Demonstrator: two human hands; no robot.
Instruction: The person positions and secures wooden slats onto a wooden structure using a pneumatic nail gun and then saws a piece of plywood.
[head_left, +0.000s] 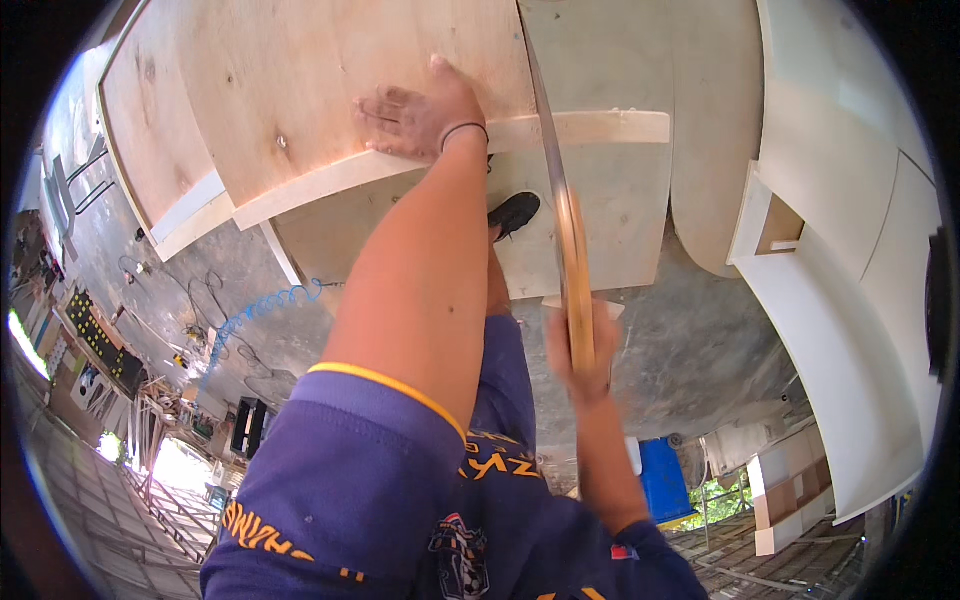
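Grey concrete floor [230,270] fills the left of the scene, littered with cables and a coiled blue air hose [262,308], with a black box [248,426] nearer and an open, sunlit doorway beyond it at the lower left. Far left, a bare plywood sheet [250,90] spreads wide, resting over a pale panel with a light edging strip [400,165] running across its near edge. The left hand [425,115] lies flat on that plywood just above the strip, fingers spread and pressing down, gripping nothing; a dark band circles the wrist. Below the arm a black shoe [515,213] stands on the pale panel [620,220].

Just right of the arm, a hand saw [562,215] runs from near to far, its thin blade crossing the strip at the plywood's right edge. The right hand [580,350] is blurred, its fingers closed around the saw's wooden handle.

Farther right stand white-painted cabinet pieces [850,330], curved by the lens, one with an open box-like recess [780,225]. Near the lower right sit a blue bin [665,480] and stacked boards [790,490].
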